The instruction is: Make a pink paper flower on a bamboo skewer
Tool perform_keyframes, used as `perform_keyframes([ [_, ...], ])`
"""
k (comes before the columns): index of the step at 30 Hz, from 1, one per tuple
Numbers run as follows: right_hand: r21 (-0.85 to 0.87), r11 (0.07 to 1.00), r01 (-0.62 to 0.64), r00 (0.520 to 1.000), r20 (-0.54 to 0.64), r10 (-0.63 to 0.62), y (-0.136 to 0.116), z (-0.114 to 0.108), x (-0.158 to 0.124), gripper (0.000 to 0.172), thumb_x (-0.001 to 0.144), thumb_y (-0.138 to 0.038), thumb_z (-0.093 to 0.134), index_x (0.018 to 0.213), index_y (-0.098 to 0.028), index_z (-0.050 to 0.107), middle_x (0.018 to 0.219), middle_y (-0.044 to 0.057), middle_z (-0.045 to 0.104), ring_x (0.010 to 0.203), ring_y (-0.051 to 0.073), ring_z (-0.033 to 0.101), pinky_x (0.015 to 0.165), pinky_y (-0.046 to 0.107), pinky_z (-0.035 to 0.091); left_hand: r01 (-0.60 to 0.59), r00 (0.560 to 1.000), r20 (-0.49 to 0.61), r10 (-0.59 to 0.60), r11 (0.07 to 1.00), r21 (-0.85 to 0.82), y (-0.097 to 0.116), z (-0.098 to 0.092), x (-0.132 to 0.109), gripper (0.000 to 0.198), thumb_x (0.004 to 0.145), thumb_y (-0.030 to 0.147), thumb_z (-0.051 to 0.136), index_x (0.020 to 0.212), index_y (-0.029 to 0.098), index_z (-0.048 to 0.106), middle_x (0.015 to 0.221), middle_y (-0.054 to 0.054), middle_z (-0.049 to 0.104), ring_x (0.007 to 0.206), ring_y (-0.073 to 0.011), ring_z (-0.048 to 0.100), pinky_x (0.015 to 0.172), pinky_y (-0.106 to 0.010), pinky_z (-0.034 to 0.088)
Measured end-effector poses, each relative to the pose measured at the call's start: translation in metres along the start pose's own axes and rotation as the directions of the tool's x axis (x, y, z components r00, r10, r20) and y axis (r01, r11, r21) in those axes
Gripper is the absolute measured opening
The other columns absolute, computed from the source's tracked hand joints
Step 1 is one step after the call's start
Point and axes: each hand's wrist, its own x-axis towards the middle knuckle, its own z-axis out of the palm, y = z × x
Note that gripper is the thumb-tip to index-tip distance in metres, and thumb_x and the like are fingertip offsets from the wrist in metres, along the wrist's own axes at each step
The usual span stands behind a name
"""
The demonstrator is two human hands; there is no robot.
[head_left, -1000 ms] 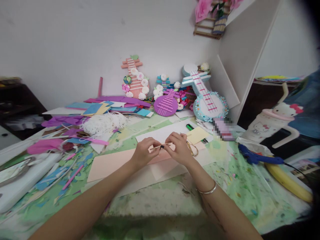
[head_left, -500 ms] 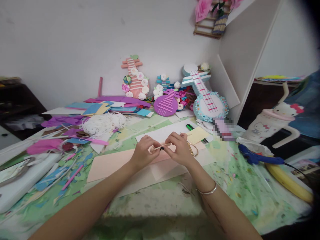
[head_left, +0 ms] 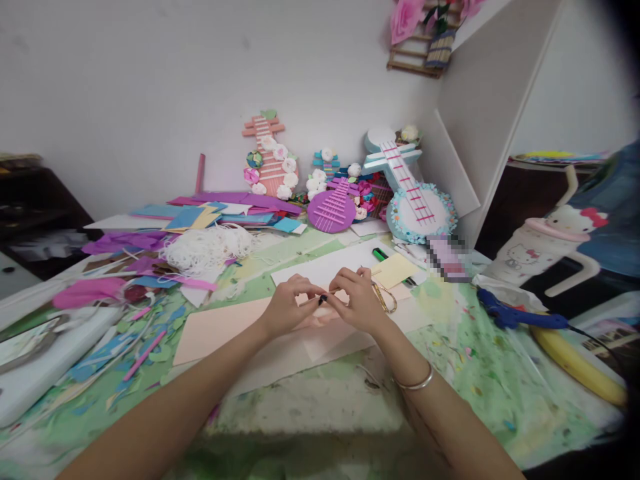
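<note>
My left hand (head_left: 286, 307) and my right hand (head_left: 358, 301) meet fingertip to fingertip over the middle of the table. Both are closed in a pinch on a thin pale strip, mostly hidden now by the fingers. Beneath them lies a long peach-coloured sheet (head_left: 217, 327), partly covered by my hands and forearms. Gold-handled scissors (head_left: 385, 299) rest just right of my right hand, their blades out of sight. Past the hands are a white sheet (head_left: 305, 269), a pale yellow piece of paper (head_left: 399, 269) and a green marker (head_left: 380, 254).
Craft instruments, including a purple one (head_left: 331, 212) and a light blue one (head_left: 423, 210), lean along the wall. White string (head_left: 207, 250) and coloured scraps lie left, near a phone (head_left: 30, 343). At right are a blue glue gun (head_left: 515, 313), a banana (head_left: 575, 363) and a tumbler (head_left: 535, 253).
My fingertips have come closer together, and the strip that showed between them is now largely hidden. The forearms and the things on the table stay about where they were.
</note>
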Motion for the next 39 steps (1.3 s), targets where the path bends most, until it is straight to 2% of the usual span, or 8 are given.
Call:
perform_keyframes([
  [5, 0.037, 0.999, -0.037, 0.999, 0.024, 0.036, -0.001, 0.002, 0.000, 0.017, 0.083, -0.030, 0.052, 0.074, -0.017, 0.056, 0.078, 0.001, 0.058, 0.073, 0.013, 0.049, 0.076, 0.033, 0.021, 0.102, 0.992, 0.074, -0.100, 0.995, -0.019, 0.000, -0.001, 0.001, 0.019, 0.072, 0.015, 0.059, 0.082, 0.022, 0.073, 0.062, 0.000, 0.063, 0.067, -0.0134, 0.052, 0.060, -0.024, 0.038],
  [13, 0.096, 0.990, -0.104, 0.994, -0.006, 0.105, -0.001, 0.001, 0.001, 0.019, 0.082, -0.033, 0.055, 0.072, -0.017, 0.055, 0.079, 0.000, 0.059, 0.072, 0.012, 0.049, 0.074, 0.032, 0.022, 0.129, 0.992, -0.005, -0.129, 0.991, 0.045, -0.002, 0.001, -0.002, 0.010, 0.071, 0.022, 0.064, 0.075, 0.021, 0.073, 0.068, -0.001, 0.068, 0.068, -0.0141, 0.056, 0.063, -0.025, 0.042],
  [29, 0.069, 0.997, -0.037, 0.999, -0.034, 0.040, -0.005, -0.001, 0.001, 0.012, 0.081, -0.028, 0.055, 0.075, -0.017, 0.053, 0.081, 0.001, 0.058, 0.081, 0.015, 0.051, 0.077, 0.033, 0.022, -0.092, 0.995, -0.028, 0.096, 0.987, 0.129, 0.000, 0.000, -0.002, 0.007, 0.072, 0.016, 0.060, 0.069, 0.019, 0.066, 0.062, -0.001, 0.063, 0.070, -0.0157, 0.053, 0.065, -0.028, 0.043],
  [35, 0.034, 0.999, -0.022, 0.999, 0.035, 0.020, -0.003, -0.003, 0.001, 0.018, 0.084, -0.033, 0.052, 0.076, -0.017, 0.056, 0.080, 0.002, 0.059, 0.078, 0.015, 0.051, 0.076, 0.033, 0.022, -0.217, 0.968, -0.078, 0.238, 0.952, 0.218, -0.006, 0.004, -0.004, 0.011, 0.075, 0.014, 0.055, 0.073, 0.018, 0.066, 0.061, -0.002, 0.062, 0.069, -0.0162, 0.050, 0.069, -0.031, 0.042],
  [39, 0.052, 0.997, -0.058, 0.997, 0.049, 0.055, -0.002, -0.003, 0.002, 0.023, 0.085, -0.036, 0.052, 0.073, -0.017, 0.058, 0.076, 0.000, 0.060, 0.077, 0.014, 0.053, 0.075, 0.032, 0.022, -0.230, 0.961, -0.085, 0.264, 0.930, 0.285, -0.009, 0.005, -0.005, 0.014, 0.075, 0.015, 0.055, 0.079, 0.019, 0.067, 0.065, -0.003, 0.064, 0.075, -0.0173, 0.053, 0.075, -0.034, 0.042],
])
